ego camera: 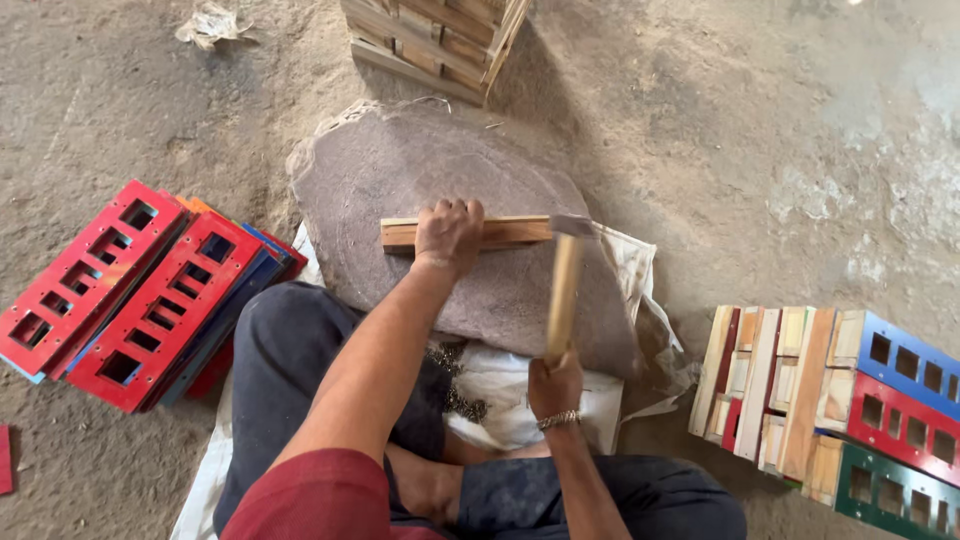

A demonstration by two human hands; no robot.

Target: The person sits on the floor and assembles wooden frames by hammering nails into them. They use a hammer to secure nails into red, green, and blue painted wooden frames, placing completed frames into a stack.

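your left hand [449, 235] lies palm-down over a small wooden frame piece [466, 233], fingers curled over its far edge and pressing it flat onto a broad, rough slab of brownish stone [400, 180] that sits on the floor in front of your crossed legs. your right hand [556, 385] is closed tight around the lower end of a hammer's wooden handle [563, 295], a metal bracelet at the wrist; the handle runs up and away from you, and the dark metal hammer head [572, 224] sits right at the right-hand end of the wooden piece, touching it or just above it, which you cannot tell from this view. under the slab's near edge lies a white sack cloth [520, 385], with a small heap of dark nails [455, 385] on it beside your knee. to your left, on the dusty concrete floor [760, 120], a fanned stack of red panels with rectangular cut-outs [130, 290] rests over blue and orange ones. to your right stand finished wooden boxes [830, 400] with blue, red and green slotted faces, packed side by side. beyond the slab, at the top of the view, sits a stack of bare wooden frames [430, 40], and a crumpled scrap of paper [212, 22] lies well apart at upper left.
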